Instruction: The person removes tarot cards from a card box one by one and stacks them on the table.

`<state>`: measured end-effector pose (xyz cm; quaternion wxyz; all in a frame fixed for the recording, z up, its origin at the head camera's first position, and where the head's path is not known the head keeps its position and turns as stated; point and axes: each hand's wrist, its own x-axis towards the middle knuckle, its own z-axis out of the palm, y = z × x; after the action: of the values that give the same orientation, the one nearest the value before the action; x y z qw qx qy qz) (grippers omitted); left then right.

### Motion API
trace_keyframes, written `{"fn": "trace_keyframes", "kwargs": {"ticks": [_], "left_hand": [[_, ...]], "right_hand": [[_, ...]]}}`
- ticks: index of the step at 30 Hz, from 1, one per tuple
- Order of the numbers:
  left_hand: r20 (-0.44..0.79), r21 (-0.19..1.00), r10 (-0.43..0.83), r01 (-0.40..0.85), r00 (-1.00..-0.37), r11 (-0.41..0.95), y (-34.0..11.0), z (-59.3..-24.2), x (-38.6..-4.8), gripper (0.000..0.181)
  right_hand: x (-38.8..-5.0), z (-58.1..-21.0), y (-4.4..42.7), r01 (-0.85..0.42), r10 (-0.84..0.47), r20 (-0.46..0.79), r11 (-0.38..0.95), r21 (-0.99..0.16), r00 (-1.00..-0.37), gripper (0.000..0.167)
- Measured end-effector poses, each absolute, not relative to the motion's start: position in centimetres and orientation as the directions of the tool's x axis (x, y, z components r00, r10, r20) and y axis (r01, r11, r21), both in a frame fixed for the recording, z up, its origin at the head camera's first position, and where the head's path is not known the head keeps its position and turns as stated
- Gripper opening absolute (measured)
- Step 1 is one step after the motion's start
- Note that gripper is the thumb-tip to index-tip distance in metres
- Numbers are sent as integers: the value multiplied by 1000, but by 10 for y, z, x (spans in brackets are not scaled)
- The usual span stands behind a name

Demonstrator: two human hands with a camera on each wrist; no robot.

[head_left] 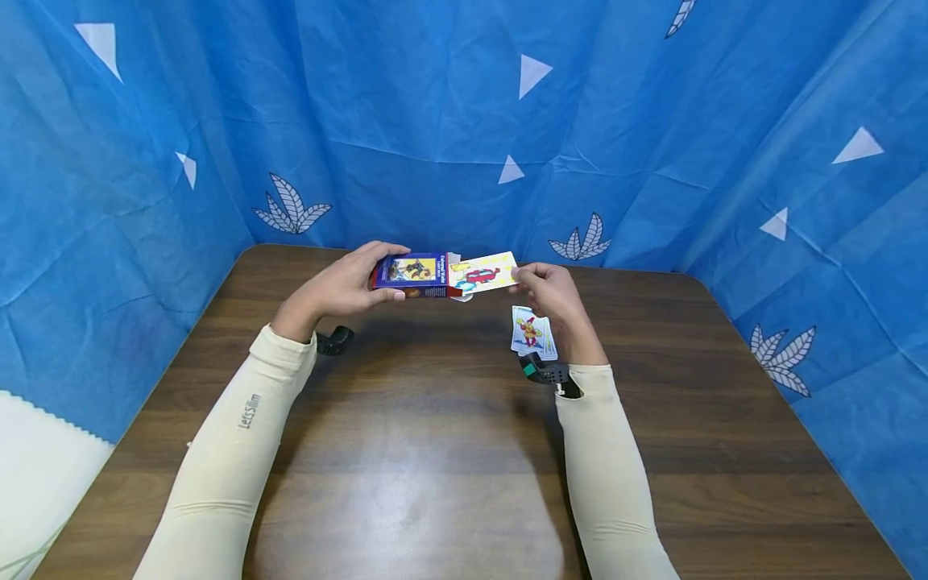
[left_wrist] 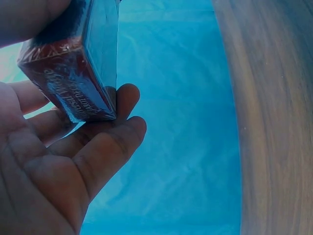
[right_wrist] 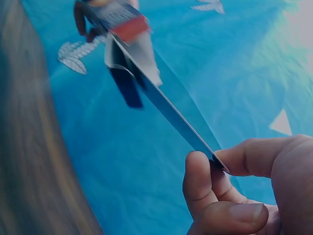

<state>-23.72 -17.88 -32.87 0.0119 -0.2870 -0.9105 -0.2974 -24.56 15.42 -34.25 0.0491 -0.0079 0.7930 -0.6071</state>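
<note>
My left hand [head_left: 348,280] grips a purple tarot card box [head_left: 412,272] above the far part of the table, thumb along its near side and fingers over the far side. In the left wrist view the closed end of the box [left_wrist: 73,88] lies between thumb and fingers. The box's right end is open, flaps [right_wrist: 117,54] spread. Out of it sticks a card [head_left: 487,272] with a red and blue figure. My right hand [head_left: 554,294] pinches the card's outer end between thumb and fingers, as the right wrist view shows edge-on. Below that hand, several cards [head_left: 532,332] lie loosely stacked.
A brown wooden table [head_left: 406,451] stretches beneath both arms. Blue curtains [head_left: 435,97] with white triangles and leaf prints hang along its back and sides. A white surface [head_left: 43,475] shows at the left.
</note>
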Motion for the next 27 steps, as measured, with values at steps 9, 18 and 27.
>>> {"fn": "trace_keyframes", "kwargs": {"ticks": [9, 18, 27], "left_hand": [[175, 540, 513, 517, -840, 664, -178, -330, -239, 69], [167, 542, 509, 510, -845, 669, -180, -331, -239, 68], [173, 545, 513, 516, -840, 661, -179, -332, -240, 69]], "right_hand": [[-245, -339, 183, 87, 36, -81, 240, -967, -996, 26], [-255, -355, 200, 104, 143, -35, 506, -856, -989, 34], [-270, -396, 213, 239, 239, -110, 622, -745, -965, 35]]}}
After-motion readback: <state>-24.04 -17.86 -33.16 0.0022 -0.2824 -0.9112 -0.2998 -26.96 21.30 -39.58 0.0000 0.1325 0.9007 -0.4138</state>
